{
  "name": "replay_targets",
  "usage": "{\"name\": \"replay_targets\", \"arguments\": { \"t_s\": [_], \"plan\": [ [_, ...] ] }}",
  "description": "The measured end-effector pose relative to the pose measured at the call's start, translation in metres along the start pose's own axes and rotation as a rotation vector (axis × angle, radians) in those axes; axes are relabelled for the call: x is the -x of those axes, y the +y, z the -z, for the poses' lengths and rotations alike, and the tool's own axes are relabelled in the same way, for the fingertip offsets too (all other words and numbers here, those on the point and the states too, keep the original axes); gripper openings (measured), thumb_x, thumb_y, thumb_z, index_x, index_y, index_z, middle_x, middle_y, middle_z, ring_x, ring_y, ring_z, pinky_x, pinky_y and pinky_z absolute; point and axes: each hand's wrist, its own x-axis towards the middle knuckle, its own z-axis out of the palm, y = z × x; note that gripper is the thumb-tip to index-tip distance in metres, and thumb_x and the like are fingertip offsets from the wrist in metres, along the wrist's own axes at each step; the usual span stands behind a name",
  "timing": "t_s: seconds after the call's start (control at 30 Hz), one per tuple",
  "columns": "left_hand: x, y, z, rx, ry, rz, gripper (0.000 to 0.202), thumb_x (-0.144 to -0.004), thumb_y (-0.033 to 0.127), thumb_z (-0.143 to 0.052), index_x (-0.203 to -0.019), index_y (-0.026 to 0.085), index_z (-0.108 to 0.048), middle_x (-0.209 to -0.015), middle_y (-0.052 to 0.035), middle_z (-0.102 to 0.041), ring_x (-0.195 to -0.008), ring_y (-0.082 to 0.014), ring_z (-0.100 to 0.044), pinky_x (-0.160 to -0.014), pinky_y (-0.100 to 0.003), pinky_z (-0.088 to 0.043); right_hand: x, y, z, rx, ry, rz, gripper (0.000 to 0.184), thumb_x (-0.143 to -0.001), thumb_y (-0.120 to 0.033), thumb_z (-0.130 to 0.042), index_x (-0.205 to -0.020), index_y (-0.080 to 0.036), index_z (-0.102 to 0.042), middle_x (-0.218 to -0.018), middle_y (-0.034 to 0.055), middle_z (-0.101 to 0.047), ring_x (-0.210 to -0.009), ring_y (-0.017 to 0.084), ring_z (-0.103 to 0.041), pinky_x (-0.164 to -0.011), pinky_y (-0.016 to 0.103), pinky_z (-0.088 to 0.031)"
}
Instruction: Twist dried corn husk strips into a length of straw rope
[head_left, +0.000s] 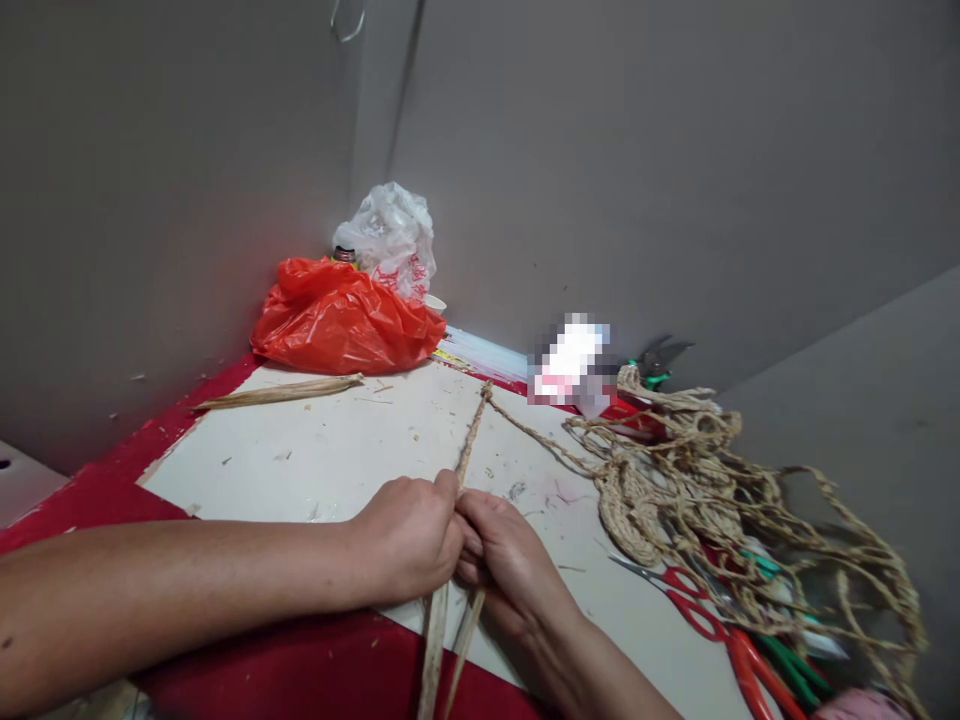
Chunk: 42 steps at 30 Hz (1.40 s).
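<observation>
Left hand (412,535): gripping a thin tan twisted-fibre cord (470,441).
Right hand (514,560): pinching the same cord, touching the left.
Tangled tan braided-fibre rope (630,512): to the right.

Left hand (412,535): closed, back up, fingers curled under, knuckles toward the right hand (510,560). Left wrist (345,560) about straight, directly left of left hand. Left forearm (187,590) bare, running out left and slightly down from left hand, near level; small dark spot on it, far from left hand.

Right hand just right of left hand, pinching. Right thumb (480,508) on top, tip pointing at left hand; right fingers (471,572) bent in below it, tips by left hand. Contact between hands unclear. Right forearm (600,665) bare, slanting away below and right of left hand.
</observation>
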Motion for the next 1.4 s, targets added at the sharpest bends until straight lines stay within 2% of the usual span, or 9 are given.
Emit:
{"name": "replay_targets", "arguments": {
  "t_s": [0.17,0.27,0.4,0.5,0.63,0.73,0.93,1.23,1.4],
  "plan": [
    [0.009,0.002,0.014,0.159,-0.159,-0.062,0.045,-0.082,0.023,-0.036,-0.125,0.011,-0.043,-0.099,-0.0145,-0.065,-0.084,-0.0234,-0.061,-0.072,-0.030,-0.044,-0.002,-0.003,0.004,0.054,0.006,0.000,0.042,-0.072,-0.037,-0.060,-0.048,-0.019,-0.032,-0.037,-0.0106,-0.027,-0.033,0.001,-0.016,-0.035,0.017,-0.010],
    [0.013,0.000,0.034,0.245,-0.230,-0.098,0.039,-0.082,0.025,-0.038,-0.116,0.014,-0.054,-0.094,-0.0097,-0.067,-0.079,-0.0194,-0.060,-0.073,-0.027,-0.043,-0.001,-0.007,0.005,0.046,-0.010,-0.011,0.037,-0.071,-0.038,-0.062,-0.052,-0.018,-0.037,-0.038,-0.0112,-0.028,-0.033,0.001,-0.015,-0.035,0.017,-0.010],
    [0.006,-0.006,0.053,0.261,0.096,-0.049,0.035,-0.085,0.027,-0.036,-0.105,0.014,-0.061,-0.084,-0.0062,-0.066,-0.079,-0.0177,-0.058,-0.076,-0.027,-0.041,-0.001,-0.010,0.009,0.037,-0.056,-0.011,0.027,-0.074,-0.040,-0.063,-0.069,-0.016,-0.052,-0.039,-0.0121,-0.029,-0.034,0.001,-0.014,-0.035,0.017,-0.008],
    [-0.010,-0.012,0.044,0.285,0.185,-0.025,0.034,-0.081,0.028,-0.043,-0.107,0.013,-0.059,-0.096,-0.0086,-0.065,-0.086,-0.0187,-0.056,-0.079,-0.029,-0.041,-0.003,-0.012,0.012,0.051,-0.114,-0.009,0.031,-0.075,-0.044,-0.064,-0.074,-0.015,-0.053,-0.041,-0.0120,-0.030,-0.035,0.002,-0.014,-0.035,0.017,-0.010],
    [-0.033,-0.022,0.017,0.550,-0.201,0.024,0.021,-0.079,0.027,-0.042,-0.081,0.013,-0.059,-0.071,-0.0027,-0.059,-0.065,-0.0135,-0.053,-0.066,-0.025,-0.042,-0.005,-0.015,0.016,0.099,-0.183,-0.016,0.035,-0.077,-0.047,-0.063,-0.069,-0.016,-0.050,-0.040,-0.0120,-0.029,-0.034,0.002,-0.013,-0.034,0.018,-0.011],
    [-0.041,-0.027,0.011,0.689,-0.328,0.062,0.020,-0.079,0.024,-0.039,-0.076,0.014,-0.057,-0.060,0.0019,-0.051,-0.052,-0.0096,-0.046,-0.059,-0.023,-0.039,-0.005,-0.020,0.020,0.150,-0.226,-0.041,0.034,-0.078,-0.048,-0.062,-0.071,-0.015,-0.052,-0.040,-0.0122,-0.028,-0.034,0.002,-0.013,-0.034,0.018,-0.011],
    [-0.046,-0.034,0.019,0.596,-0.288,-0.057,0.020,-0.076,0.019,-0.042,-0.070,0.013,-0.060,-0.068,-0.0009,-0.058,-0.064,-0.0107,-0.048,-0.065,-0.023,-0.037,-0.006,-0.032,0.028,0.346,-0.266,-0.070,0.039,-0.080,-0.053,-0.057,-0.070,-0.016,-0.053,-0.040,-0.0115,-0.028,-0.035,0.003,-0.015,-0.036,0.020,-0.008],
    [-0.049,-0.036,0.006,0.944,-0.499,0.147,0.023,-0.076,0.035,-0.048,-0.065,0.017,-0.055,-0.038,0.0095,-0.028,-0.033,-0.0061,-0.015,-0.038,-0.022,-0.013,-0.005,-0.038,0.032,0.903,-0.237,0.162,0.032,-0.088,-0.037,-0.046,-0.066,-0.016,-0.054,-0.055,-0.0051,-0.035,-0.050,0.008,-0.029,-0.047,0.020,-0.025],
    [-0.050,-0.034,-0.008,0.922,-0.353,0.142,0.020,-0.068,0.027,-0.046,-0.057,0.014,-0.057,-0.039,0.0051,-0.041,-0.036,-0.0059,-0.027,-0.041,-0.022,-0.019,-0.007,-0.030,0.032,1.051,-0.192,0.261,0.028,-0.089,-0.028,-0.039,-0.070,-0.015,-0.056,-0.065,-0.0014,-0.050,-0.061,0.011,-0.041,-0.059,0.021,-0.034]
  ]
}}
